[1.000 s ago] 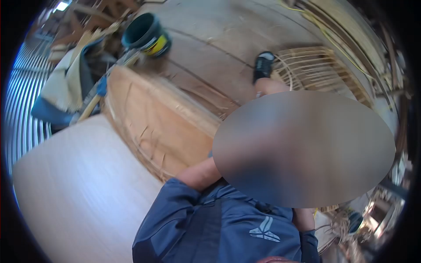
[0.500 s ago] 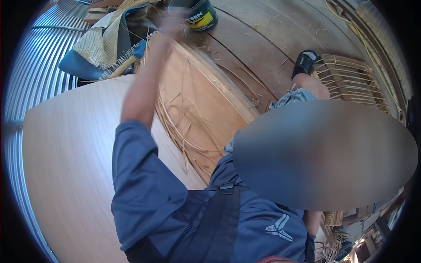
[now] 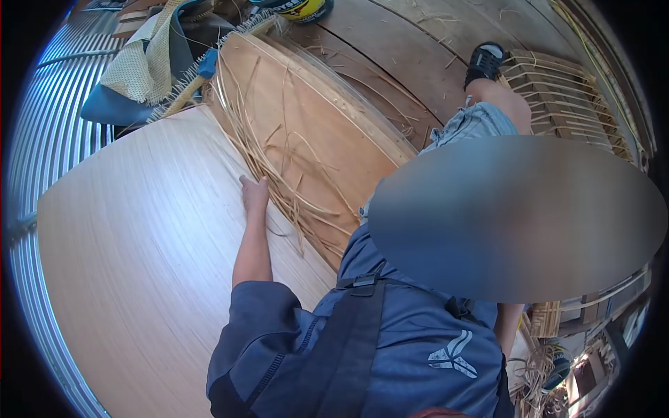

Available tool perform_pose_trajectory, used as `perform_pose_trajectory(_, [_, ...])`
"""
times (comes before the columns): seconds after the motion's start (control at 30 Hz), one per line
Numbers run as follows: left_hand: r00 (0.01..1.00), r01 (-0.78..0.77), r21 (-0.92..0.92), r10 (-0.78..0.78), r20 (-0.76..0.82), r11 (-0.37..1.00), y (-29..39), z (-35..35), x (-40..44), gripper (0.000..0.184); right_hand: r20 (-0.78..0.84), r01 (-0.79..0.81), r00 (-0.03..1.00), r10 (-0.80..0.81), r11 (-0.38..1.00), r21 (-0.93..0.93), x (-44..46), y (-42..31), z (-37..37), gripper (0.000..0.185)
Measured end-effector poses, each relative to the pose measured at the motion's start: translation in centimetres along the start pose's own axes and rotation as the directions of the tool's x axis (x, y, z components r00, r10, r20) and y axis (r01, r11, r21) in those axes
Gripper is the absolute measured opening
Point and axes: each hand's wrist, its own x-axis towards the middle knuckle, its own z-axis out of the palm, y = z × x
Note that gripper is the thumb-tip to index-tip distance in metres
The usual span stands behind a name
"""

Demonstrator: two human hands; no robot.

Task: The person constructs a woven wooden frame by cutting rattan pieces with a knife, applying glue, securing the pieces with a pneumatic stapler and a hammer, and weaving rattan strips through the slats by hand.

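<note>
My left hand (image 3: 256,194) rests near the inner edge of a pale wood-grain board (image 3: 139,265), beside a bundle of loose rattan strips (image 3: 261,164). Its thumb and a finger stand apart, and nothing plainly shows between them. The strips lie along the seam between the pale board and a browner wooden panel (image 3: 320,122), some curling over the panel. Of my right arm only a bit of forearm (image 3: 509,322) shows; a large blurred patch covers the area around it and the hand cannot be seen.
Woven cane webbing (image 3: 150,66) and blue material (image 3: 115,101) lie at the far left by corrugated metal (image 3: 35,292). A black bucket with a yellow label (image 3: 300,8) stands at the top. A slatted rattan frame (image 3: 557,94) lies beside my foot (image 3: 486,61) on the plank floor (image 3: 397,42).
My left hand has come back from the far end near the bucket, where it was smeared by motion, down to the pale board's inner edge. The view has shifted slightly.
</note>
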Motion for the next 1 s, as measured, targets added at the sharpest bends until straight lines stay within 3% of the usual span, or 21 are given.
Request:
perform_pose_trajectory(0.03, [0.982,-0.101,0.117,0.118,-0.147,0.988,-0.3,0.7,-0.2,0.069,-0.005,-0.001,1.0,0.001,1.0,0.0,-0.1,0.1,-0.1,0.022])
perform_pose_trajectory(0.2, [0.946,-0.172,0.06,0.182,-0.267,0.983,2.1,0.6,-0.1,0.073,-0.093,0.04,0.995,-0.044,0.998,-0.041,-0.4,1.0,-0.2,0.023])
perform_pose_trajectory(0.27, [0.76,-0.306,0.356,0.452,-0.467,0.883,3.5,1.0,0.2,0.064,-0.093,0.08,0.992,-0.086,0.994,-0.071,-0.6,1.7,-0.3,0.023])
perform_pose_trajectory(0.3, [0.753,-0.323,0.35,0.463,-0.468,0.879,4.8,1.2,0.0,0.064,-0.109,0.089,0.989,-0.096,0.994,-0.069,-0.6,2.1,-0.3,0.023])
perform_pose_trajectory(0.37, [0.42,-0.707,0.411,0.809,-0.411,0.576,8.0,1.4,-1.4,0.049,-0.111,0.056,0.992,-0.061,0.997,-0.044,-0.6,2.9,0.0,0.021])
perform_pose_trajectory(0.4, [0.4,-0.724,0.407,0.82,-0.41,0.557,9.7,2.1,-2.8,0.049,-0.128,0.026,0.991,-0.038,0.995,-0.099,-0.7,3.1,0.1,0.023])
perform_pose_trajectory(0.47, [0.372,-0.882,0.222,0.903,-0.214,0.416,14.1,4.0,-6.5,0.038,-0.136,-0.007,0.99,-0.026,0.971,-0.237,-1.2,2.3,0.9,0.026])
perform_pose_trajectory(0.5, [0.264,-0.943,0.139,0.934,-0.242,0.303,16.0,4.6,-7.8,0.035,-0.145,0.01,0.988,-0.058,0.949,-0.315,-1.3,2.4,1.0,0.03])
perform_pose_trajectory(0.53, [0.131,-0.988,0.04,0.955,-0.266,0.147,17.8,5.1,-9.4,0.033,-0.12,0.026,0.991,-0.052,0.978,-0.209,-1.9,1.8,1.3,0.029])
perform_pose_trajectory(0.57, [0.076,-0.997,-0.037,0.976,-0.202,0.07,20.6,3.9,-12.6,0.03,-0.092,0.153,0.979,-0.18,0.956,-0.249,-2.1,2.5,0.9,0.029])
perform_pose_trajectory(0.6, [0.178,-0.859,-0.509,0.963,-0.201,0.052,21.8,5.4,-13.6,0.029,-0.127,0.151,0.976,-0.174,0.973,-0.172,-2.5,2.4,0.9,0.028])
perform_pose_trajectory(0.63, [0.344,-0.479,-0.878,0.922,-0.178,0.009,24.9,4.0,-18.7,0.03,-0.135,0.31,0.918,-0.373,0.887,-0.341,-2.1,4.3,0.3,0.028])
perform_pose_trajectory(0.7, [0.052,-0.869,-0.489,0.966,-0.251,-0.08,29.5,1.2,-24.5,0.03,-0.204,0.298,0.92,-0.336,0.935,-0.193,-2.7,5.4,-0.6,0.025])
perform_pose_trajectory(0.77, [-0.176,-0.727,-0.634,0.964,-0.2,-0.264,33.4,0.0,-29.7,0.028,-0.198,0.302,0.935,-0.293,0.953,0.017,-3.9,6.2,-1.4,0.023])
perform_pose_trajectory(0.8, [-0.218,-0.575,-0.79,0.97,-0.102,-0.213,34.6,-0.3,-32.4,0.027,-0.179,0.308,0.942,-0.283,0.942,0.132,-4.7,6.7,-1.9,0.022])
perform_pose_trajectory(0.83, [-0.282,-0.553,-0.798,0.955,-0.093,-0.241,35.5,-0.8,-35.1,0.027,-0.244,0.326,0.927,-0.286,0.934,0.147,-6.2,7.1,-2.9,0.022])
perform_pose_trajectory(0.9, [-0.618,-0.13,-0.972,0.783,-0.075,-0.196,36.8,-3.1,-39.9,0.026,-0.083,0.261,0.965,-0.248,0.918,0.299,-10.4,6.1,-3.2,0.023])
perform_pose_trajectory(0.93, [-0.733,-0.045,-0.981,0.674,-0.096,-0.189,36.9,-4.6,-43.3,0.021,-0.13,0.281,0.959,-0.253,0.907,0.313,-12.8,5.9,-3.6,0.023])
perform_pose_trajectory(1.0, [-0.906,0.16,-0.986,0.388,-0.167,-0.05,36.0,-7.0,-49.9,0.017,-0.2,0.302,0.95,-0.239,0.865,0.4,-18.2,5.8,-5.2,0.025])
